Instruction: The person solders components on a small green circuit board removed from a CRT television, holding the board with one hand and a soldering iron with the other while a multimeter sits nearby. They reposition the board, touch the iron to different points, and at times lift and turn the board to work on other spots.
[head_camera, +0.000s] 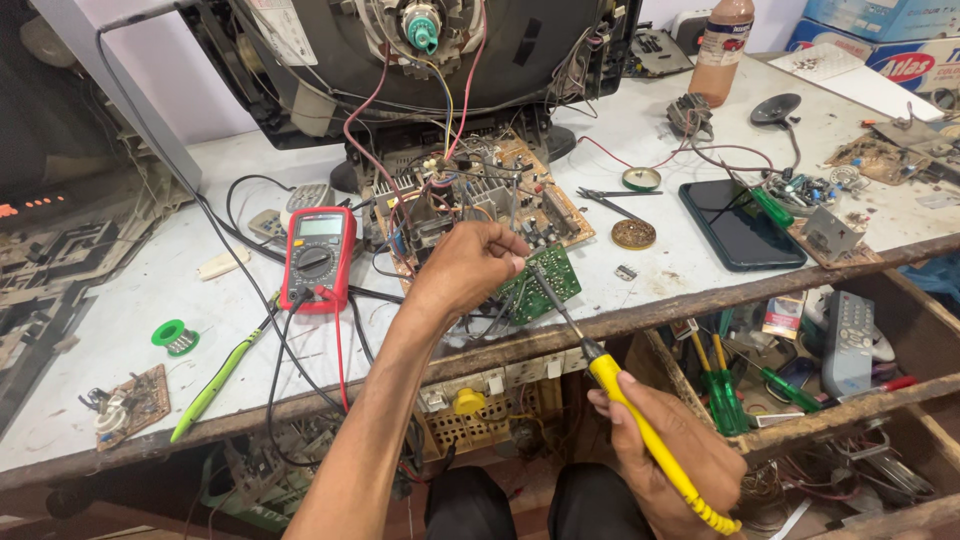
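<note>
both hands are busy: the left hand (470, 268) pinches a small green circuit board (542, 284) at the table (120, 330) edge while the right hand (672, 450) grips a yellow soldering iron (640, 420), tip on the board, so soldering looks underway, not finished.

Bare surface (120, 330) lies open left of the red multimeter (318, 256) — only a green solder spool (175, 337), a green pen (215, 380) and a small brown board (130, 402) sit there, well apart. Around the left hand (465, 268) room is tight: the wired chassis board (470, 195) and tube set (420, 60) close the back, multimeter leads (300, 340) cross the front edge. Right of the soldering iron (640, 430) a dark phone (740, 225), pliers (610, 198) and loose parts crowd the surface — the open drawer (800, 370) below is full.
</note>
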